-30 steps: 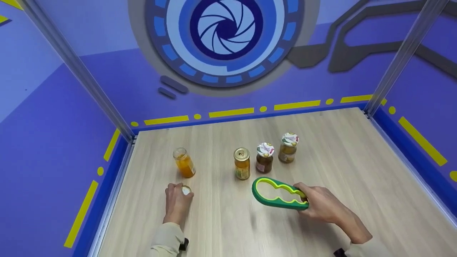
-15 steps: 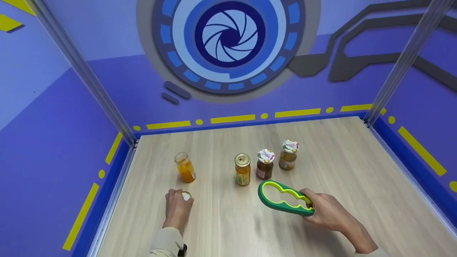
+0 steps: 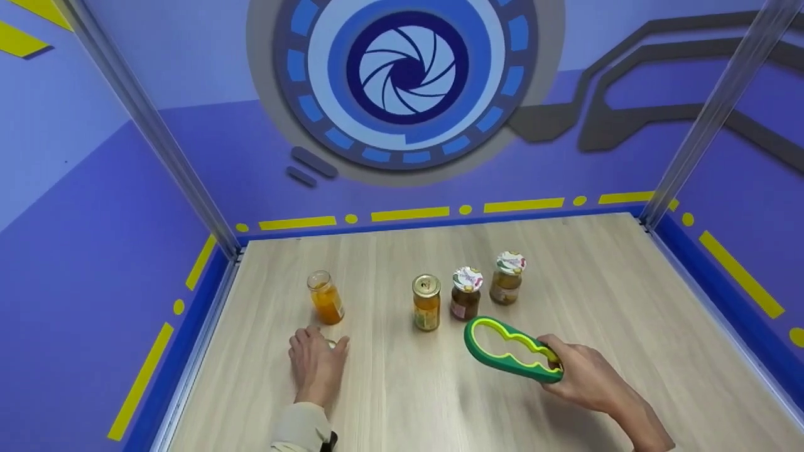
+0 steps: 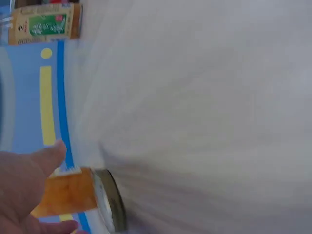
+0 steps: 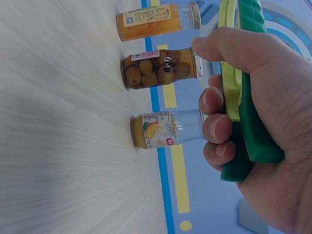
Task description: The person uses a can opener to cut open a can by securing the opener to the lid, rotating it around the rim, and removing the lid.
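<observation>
My left hand is at the left of the table, with fingers spread and relaxed. A small metal lid lies beneath it, apart from the fingers in the left wrist view. Just beyond that hand stands a lidless glass jar with orange contents. My right hand grips a green multi-ring jar opener by one end, fingers curled round it, and holds it above the table. Nothing sits inside the opener's visible rings. The lid is mostly hidden by the left hand in the head view.
Beyond the opener, three closed jars stand in a slanting row: a gold-lidded one with orange contents, a dark one with round brown contents and a yellowish one. Blue-purple panels wall in the back and sides.
My left fingers have loosened and spread away from the lid. My right hand has drifted slightly right with the jar opener. The head view has tilted up a little.
</observation>
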A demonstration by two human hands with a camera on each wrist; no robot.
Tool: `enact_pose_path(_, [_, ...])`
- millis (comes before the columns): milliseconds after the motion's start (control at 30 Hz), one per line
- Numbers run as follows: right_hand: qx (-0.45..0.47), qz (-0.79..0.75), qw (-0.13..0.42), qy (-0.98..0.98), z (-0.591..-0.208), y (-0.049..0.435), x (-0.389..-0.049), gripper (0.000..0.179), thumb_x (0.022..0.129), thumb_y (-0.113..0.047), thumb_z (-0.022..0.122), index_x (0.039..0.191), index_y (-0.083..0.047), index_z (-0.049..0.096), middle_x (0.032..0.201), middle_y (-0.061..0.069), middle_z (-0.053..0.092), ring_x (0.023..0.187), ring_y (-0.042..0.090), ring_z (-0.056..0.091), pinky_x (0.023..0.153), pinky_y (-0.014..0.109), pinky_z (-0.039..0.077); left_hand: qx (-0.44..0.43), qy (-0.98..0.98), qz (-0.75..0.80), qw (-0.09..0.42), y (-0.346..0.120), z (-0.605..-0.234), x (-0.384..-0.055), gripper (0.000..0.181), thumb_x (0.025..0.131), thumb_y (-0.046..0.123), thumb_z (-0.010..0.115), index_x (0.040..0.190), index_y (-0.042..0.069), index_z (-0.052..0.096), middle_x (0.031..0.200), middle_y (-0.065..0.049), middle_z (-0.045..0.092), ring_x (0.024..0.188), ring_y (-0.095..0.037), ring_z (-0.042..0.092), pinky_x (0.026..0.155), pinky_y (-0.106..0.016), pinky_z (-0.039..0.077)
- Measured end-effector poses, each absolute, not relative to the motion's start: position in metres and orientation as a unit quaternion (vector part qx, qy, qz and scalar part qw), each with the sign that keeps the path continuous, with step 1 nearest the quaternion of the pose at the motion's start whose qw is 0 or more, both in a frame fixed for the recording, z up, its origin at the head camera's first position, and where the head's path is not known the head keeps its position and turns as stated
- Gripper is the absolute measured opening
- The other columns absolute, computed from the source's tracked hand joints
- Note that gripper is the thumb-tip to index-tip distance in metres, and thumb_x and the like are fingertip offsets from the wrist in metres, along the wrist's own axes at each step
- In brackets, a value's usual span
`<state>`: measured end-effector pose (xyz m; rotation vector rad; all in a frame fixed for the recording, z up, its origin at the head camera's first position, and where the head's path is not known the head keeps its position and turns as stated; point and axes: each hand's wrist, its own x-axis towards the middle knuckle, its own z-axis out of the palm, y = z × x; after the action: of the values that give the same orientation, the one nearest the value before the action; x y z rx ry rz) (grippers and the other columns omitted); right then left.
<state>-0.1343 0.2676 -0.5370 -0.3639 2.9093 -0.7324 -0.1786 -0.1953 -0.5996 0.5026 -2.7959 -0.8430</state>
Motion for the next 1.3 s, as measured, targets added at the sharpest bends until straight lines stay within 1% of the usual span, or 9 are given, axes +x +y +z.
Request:
enact_pose_path(133, [-0.144,-0.237,0.034,0.960,-0.538,0.272,-0.134,0.052,0.076,-0.018,0.087,0.122,-0.015,0.064,0.077,-0.012,0.056,0.068,0.009,0.050,0.064,0.030,0.045,0.116,-0.917,-0.340,0.171,-0.170,-0.591,-0.178,0.049,0.093,0.023,0.079,0.128,-0.001,0.054,0.122,-0.017,0.052,0.116,-0.034,0.047,0.096,-0.046,0.043])
enact_pose_path(267, [-0.155,-0.238,0.016,0.959,-0.539,0.274,-0.135,0.051,0.076,-0.018,0.086,0.122,-0.013,0.064,0.075,-0.013,0.054,0.066,0.007,0.049,0.062,0.028,0.043,0.063,-0.900,-0.377,0.212,-0.147,-0.581,-0.181,0.042,0.092,0.015,0.078,0.125,0.002,0.056,0.124,-0.016,0.055,0.119,-0.033,0.050,0.099,-0.048,0.044])
enact_pose_path(433, [-0.149,-0.241,0.020,0.959,-0.539,0.273,-0.135,0.052,0.077,-0.019,0.087,0.122,-0.013,0.064,0.076,-0.012,0.054,0.067,0.008,0.049,0.063,0.029,0.044,0.021,-0.870,-0.438,0.226,-0.125,-0.571,-0.188,0.038,0.093,0.009,0.075,0.127,0.004,0.058,0.128,-0.013,0.056,0.126,-0.030,0.052,0.106,-0.048,0.044])
enact_pose_path(633, [-0.145,-0.244,0.021,0.959,-0.540,0.272,-0.136,0.052,0.077,-0.018,0.088,0.122,-0.013,0.063,0.077,-0.011,0.054,0.069,0.010,0.049,0.064,0.031,0.044,-0.018,-0.828,-0.513,0.226,-0.105,-0.566,-0.201,0.041,0.095,0.008,0.072,0.132,0.001,0.056,0.129,-0.015,0.057,0.124,-0.029,0.055,0.103,-0.048,0.047])
enact_pose_path(800, [-0.138,-0.242,0.030,0.960,-0.540,0.273,-0.136,0.052,0.078,-0.018,0.087,0.123,-0.011,0.063,0.077,-0.009,0.055,0.069,0.011,0.050,0.065,0.032,0.045,-0.039,-0.804,-0.553,0.214,-0.090,-0.570,-0.214,0.050,0.095,0.007,0.072,0.139,-0.002,0.050,0.133,-0.016,0.056,0.126,-0.029,0.054,0.104,-0.052,0.046])
enact_pose_path(967, [-0.134,-0.245,0.031,0.960,-0.541,0.273,-0.136,0.052,0.077,-0.018,0.087,0.122,-0.011,0.062,0.078,-0.009,0.055,0.070,0.012,0.050,0.065,0.033,0.045,-0.041,-0.804,-0.574,0.148,-0.079,-0.578,-0.227,0.066,0.095,0.014,0.073,0.150,-0.003,0.040,0.145,-0.018,0.049,0.138,-0.030,0.046,0.113,-0.049,0.039])
enact_pose_path(1067, [-0.132,-0.244,0.028,0.960,-0.542,0.273,-0.135,0.052,0.076,-0.018,0.087,0.122,-0.011,0.063,0.078,-0.009,0.055,0.070,0.012,0.051,0.066,0.033,0.045,-0.038,-0.811,-0.573,0.114,-0.073,-0.584,-0.233,0.075,0.094,0.019,0.076,0.153,-0.002,0.036,0.149,-0.019,0.046,0.141,-0.031,0.043,0.115,-0.047,0.037])
enact_pose_path(1167, [-0.131,-0.244,0.030,0.961,-0.543,0.273,-0.134,0.053,0.076,-0.018,0.087,0.123,-0.012,0.063,0.078,-0.010,0.055,0.070,0.012,0.051,0.066,0.033,0.045,-0.035,-0.813,-0.573,0.093,-0.066,-0.590,-0.237,0.081,0.092,0.021,0.079,0.155,-0.001,0.034,0.149,-0.018,0.046,0.141,-0.033,0.043,0.116,-0.046,0.036])
enact_pose_path(1300, [-0.130,-0.245,0.035,0.960,-0.544,0.273,-0.134,0.053,0.077,-0.019,0.086,0.124,-0.011,0.062,0.079,-0.009,0.056,0.071,0.012,0.051,0.066,0.033,0.046,-0.038,-0.814,-0.573,0.085,-0.058,-0.593,-0.242,0.082,0.090,0.022,0.083,0.154,0.001,0.036,0.148,-0.016,0.047,0.139,-0.033,0.045,0.116,-0.047,0.037])
